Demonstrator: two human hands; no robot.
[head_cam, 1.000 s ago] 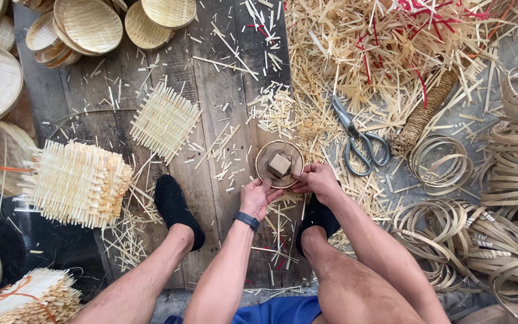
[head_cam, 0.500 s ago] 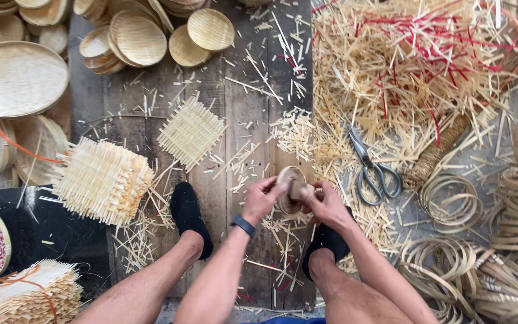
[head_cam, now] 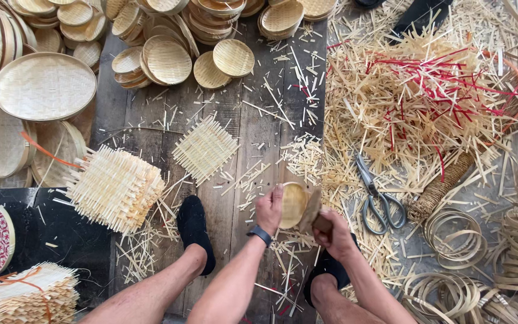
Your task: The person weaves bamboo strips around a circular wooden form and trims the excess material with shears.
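Head view, left hand (head_cam: 269, 208): fingers curled round the edge of a small round woven tray (head_cam: 294, 205), which stands on edge above the floorboards so its inner face turns toward the other hand
Head view, right hand (head_cam: 334, 231): closed in a fist on the handle of a flat wooden tool (head_cam: 311, 211), its broad end laid against the tray's rim, as if to press the weave into the hoop
Scissors (head_cam: 376, 198): lying open-handled just right of the hands, within easy reach, beside the straw heap (head_cam: 415, 102)
Square woven mat (head_cam: 205, 149): flat on the wooden floor (head_cam: 253, 120) ahead of the feet, apart from the thick stack of mats (head_cam: 115, 189) at left
Finished trays (head_cam: 166, 59): piled overlapping at the far side, out of the working space
Bamboo hoops (head_cam: 454, 237): loose coils at right, near the scissors
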